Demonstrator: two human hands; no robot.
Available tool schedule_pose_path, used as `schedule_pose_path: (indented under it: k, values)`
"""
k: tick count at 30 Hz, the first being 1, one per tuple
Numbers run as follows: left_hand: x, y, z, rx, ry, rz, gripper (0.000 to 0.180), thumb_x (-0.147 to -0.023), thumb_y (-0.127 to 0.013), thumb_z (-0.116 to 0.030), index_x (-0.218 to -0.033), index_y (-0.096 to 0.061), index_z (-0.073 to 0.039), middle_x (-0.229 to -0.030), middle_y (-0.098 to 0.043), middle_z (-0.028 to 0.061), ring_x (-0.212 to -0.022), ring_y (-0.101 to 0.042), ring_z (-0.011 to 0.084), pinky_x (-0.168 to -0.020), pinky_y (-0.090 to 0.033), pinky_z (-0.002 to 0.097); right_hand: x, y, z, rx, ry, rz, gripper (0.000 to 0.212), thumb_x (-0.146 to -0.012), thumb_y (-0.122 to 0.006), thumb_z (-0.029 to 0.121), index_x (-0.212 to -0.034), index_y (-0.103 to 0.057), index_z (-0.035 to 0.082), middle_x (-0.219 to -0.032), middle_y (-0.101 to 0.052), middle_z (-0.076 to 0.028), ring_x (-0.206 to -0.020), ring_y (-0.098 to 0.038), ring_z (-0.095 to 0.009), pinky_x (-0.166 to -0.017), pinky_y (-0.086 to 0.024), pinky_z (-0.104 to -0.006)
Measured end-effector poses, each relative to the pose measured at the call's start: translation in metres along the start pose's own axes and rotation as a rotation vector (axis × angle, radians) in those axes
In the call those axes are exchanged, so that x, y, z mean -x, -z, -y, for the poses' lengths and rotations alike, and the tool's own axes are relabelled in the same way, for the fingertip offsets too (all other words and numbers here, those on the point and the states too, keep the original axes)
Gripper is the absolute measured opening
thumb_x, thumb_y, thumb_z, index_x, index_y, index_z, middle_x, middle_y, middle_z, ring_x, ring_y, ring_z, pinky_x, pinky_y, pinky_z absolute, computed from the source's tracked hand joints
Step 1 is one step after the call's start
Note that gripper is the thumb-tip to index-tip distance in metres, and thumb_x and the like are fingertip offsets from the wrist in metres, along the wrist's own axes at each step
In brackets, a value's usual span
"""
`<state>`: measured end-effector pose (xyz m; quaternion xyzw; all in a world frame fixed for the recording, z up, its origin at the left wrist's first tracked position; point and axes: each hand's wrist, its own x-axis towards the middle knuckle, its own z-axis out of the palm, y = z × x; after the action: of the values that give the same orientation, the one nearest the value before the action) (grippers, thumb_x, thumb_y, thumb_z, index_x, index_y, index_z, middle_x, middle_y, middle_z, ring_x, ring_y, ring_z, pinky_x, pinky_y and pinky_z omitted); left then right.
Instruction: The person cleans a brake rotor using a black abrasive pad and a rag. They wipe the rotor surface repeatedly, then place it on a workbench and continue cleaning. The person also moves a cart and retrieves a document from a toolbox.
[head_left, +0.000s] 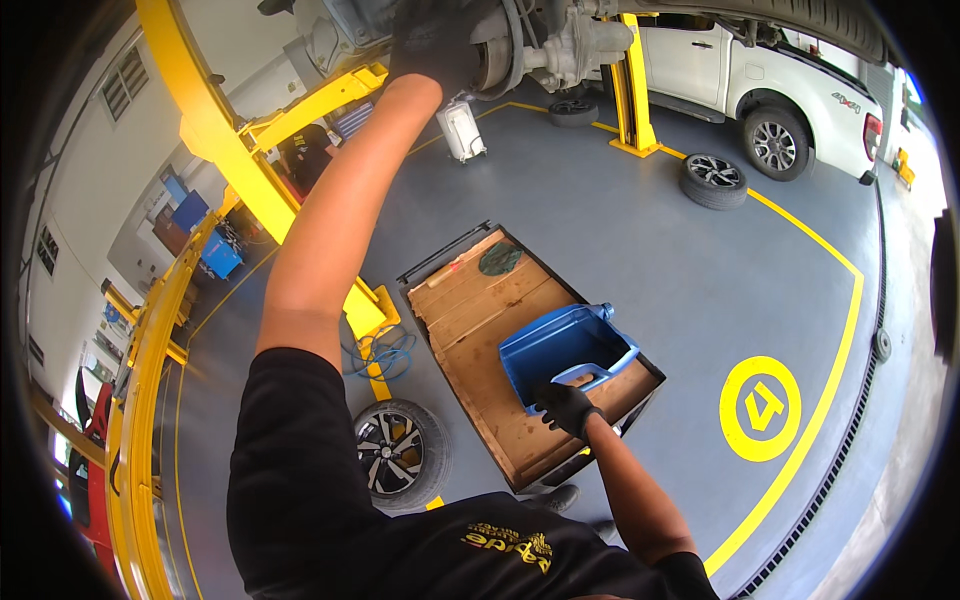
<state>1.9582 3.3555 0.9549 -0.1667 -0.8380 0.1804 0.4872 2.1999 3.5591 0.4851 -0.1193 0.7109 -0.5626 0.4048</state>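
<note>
Raised to the top of the view, my left hand (438,45) in a black glove is at the wheel hub and brake disc (496,60) of a lifted vehicle. Its fingers blend into the dark parts there, so their grip is hidden. Lower down, my right hand (568,408), also black-gloved, is closed on the near edge of a cut-open blue plastic jug (540,345), beside its moulded handle. The jug lies on its side, open face up, over a cart (460,365) with a brown, stained top. Nothing shows inside the jug.
A dark green round piece (500,259) lies on the cart's far end. One loose wheel (400,455) is left of the cart, another wheel (713,181) far right. Yellow lift posts (215,130) stand at left. A blue hose (385,352) coils on the floor. A white pickup (770,100) is parked behind.
</note>
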Motion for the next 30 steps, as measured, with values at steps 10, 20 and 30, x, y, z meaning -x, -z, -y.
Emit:
schedule_pose_path:
  k: [10, 20, 30]
  values:
    - [-0.005, 0.005, -0.014, -0.124, 0.131, -0.073, 0.069, -0.08, -0.066, -0.025, -0.148, -0.053, -0.026, -0.164, -0.034, 0.0023, -0.154, -0.024, 0.0279, -0.121, -0.016, 0.0623, 0.009, 0.013, -0.022, -0.076, -0.108, -0.078, 0.036, -0.105, -0.049, 0.024, -0.134, -0.059, 0.006, -0.114, -0.069, -0.011, -0.087, -0.07, -0.021, -0.072, -0.058, -0.0357]
    - [-0.01, -0.019, -0.013, 0.098, 0.169, -0.234, 0.061, -0.075, -0.066, -0.013, -0.135, -0.065, -0.024, -0.156, -0.046, 0.0019, -0.148, -0.033, 0.0314, -0.12, -0.027, 0.051, -0.017, 0.014, -0.068, -0.08, -0.123, -0.129, 0.035, -0.104, -0.052, 0.023, -0.131, -0.059, 0.003, -0.113, -0.071, -0.011, -0.083, -0.07, -0.021, -0.071, -0.058, -0.0347]
    - [-0.024, -0.006, 0.042, 0.166, -0.208, -0.321, 0.056, -0.068, -0.068, -0.012, -0.124, -0.07, -0.008, -0.133, -0.064, 0.016, -0.132, -0.052, 0.036, -0.112, -0.04, 0.0463, -0.037, 0.046, -0.204, 0.794, 0.198, -0.166, 0.016, -0.097, -0.057, 0.018, -0.1, -0.066, 0.006, -0.103, -0.071, -0.011, -0.096, -0.072, -0.025, -0.082, -0.056, -0.0356]
